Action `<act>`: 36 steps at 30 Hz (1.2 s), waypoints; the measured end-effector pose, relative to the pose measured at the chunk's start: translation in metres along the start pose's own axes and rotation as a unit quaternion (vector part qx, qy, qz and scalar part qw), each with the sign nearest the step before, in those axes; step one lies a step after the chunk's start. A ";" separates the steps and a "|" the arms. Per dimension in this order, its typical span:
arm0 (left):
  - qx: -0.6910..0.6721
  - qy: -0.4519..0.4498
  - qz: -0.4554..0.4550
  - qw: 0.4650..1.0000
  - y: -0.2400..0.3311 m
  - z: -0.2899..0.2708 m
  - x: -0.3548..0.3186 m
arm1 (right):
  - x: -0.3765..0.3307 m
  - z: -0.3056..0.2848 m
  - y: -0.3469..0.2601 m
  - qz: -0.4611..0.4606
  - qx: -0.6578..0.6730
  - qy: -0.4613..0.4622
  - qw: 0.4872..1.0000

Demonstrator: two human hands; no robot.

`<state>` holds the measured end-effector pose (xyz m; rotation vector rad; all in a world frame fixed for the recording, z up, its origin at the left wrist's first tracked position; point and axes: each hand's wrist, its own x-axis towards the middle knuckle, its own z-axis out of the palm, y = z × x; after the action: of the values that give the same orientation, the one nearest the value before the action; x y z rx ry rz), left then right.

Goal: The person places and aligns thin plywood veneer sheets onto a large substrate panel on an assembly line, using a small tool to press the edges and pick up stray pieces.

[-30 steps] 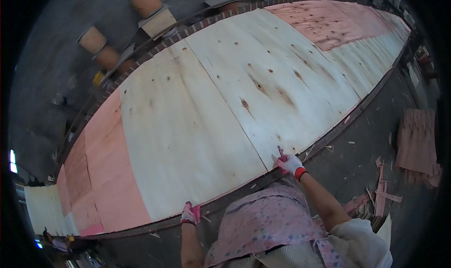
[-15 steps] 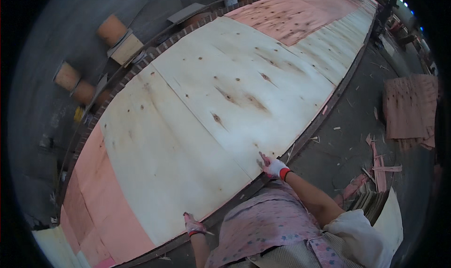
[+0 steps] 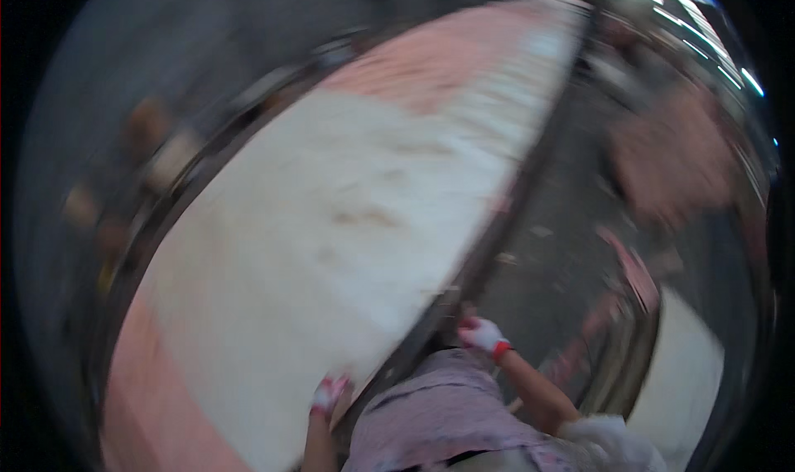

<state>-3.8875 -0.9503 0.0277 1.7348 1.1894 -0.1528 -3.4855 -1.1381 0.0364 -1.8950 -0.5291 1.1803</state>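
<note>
Large pale wood veneer sheets [image 3: 273, 223] with dark knots lie across a long table, beside pinkish veneer [image 3: 431, 54] at the far end and more pink veneer [image 3: 157, 381] at the near left. My left hand [image 3: 331, 393], in a white and red glove, is over the near edge of the pale sheet; a thin light sliver shows close to it. Just off that same edge, in front of my apron, is my gloved right hand [image 3: 482, 335] with its red cuff. Motion smears the fingers of both hands, so any hold is unclear.
On the right, a stack of reddish veneer [image 3: 675, 153] sits on the floor. Nearer are pink strips [image 3: 633, 273] and a bent pale sheet [image 3: 683, 373] beside my right arm. Blurred orange rolls [image 3: 149, 128] stand beyond the table's dark far edge.
The view has swung to the right and blurred. My right hand has come off the sheet's surface to just outside the table edge; my left hand remains by the edge.
</note>
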 end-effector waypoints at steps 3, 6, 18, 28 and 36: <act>-0.316 -0.157 -0.153 0.923 -0.100 -0.011 0.028 | -0.052 0.035 0.014 -0.025 0.085 0.041 0.995; -0.355 -0.101 -0.200 0.907 -0.031 0.008 0.078 | -0.117 0.028 0.056 0.007 0.096 0.143 0.985; -0.316 -0.449 -0.065 0.833 0.063 0.184 0.015 | -0.412 0.048 0.253 0.230 0.264 0.511 0.785; -0.231 -0.328 -0.162 0.902 0.008 0.219 -0.056 | -0.496 0.010 0.358 0.152 0.521 0.534 0.649; -0.237 -0.181 -0.254 0.920 -0.106 0.241 -0.132 | -0.514 -0.180 0.459 0.030 0.624 0.553 0.551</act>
<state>-3.9412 -1.2163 -0.0862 0.9041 1.2461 -0.4382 -3.6015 -1.8383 -0.0235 -0.9104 0.9155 -0.0314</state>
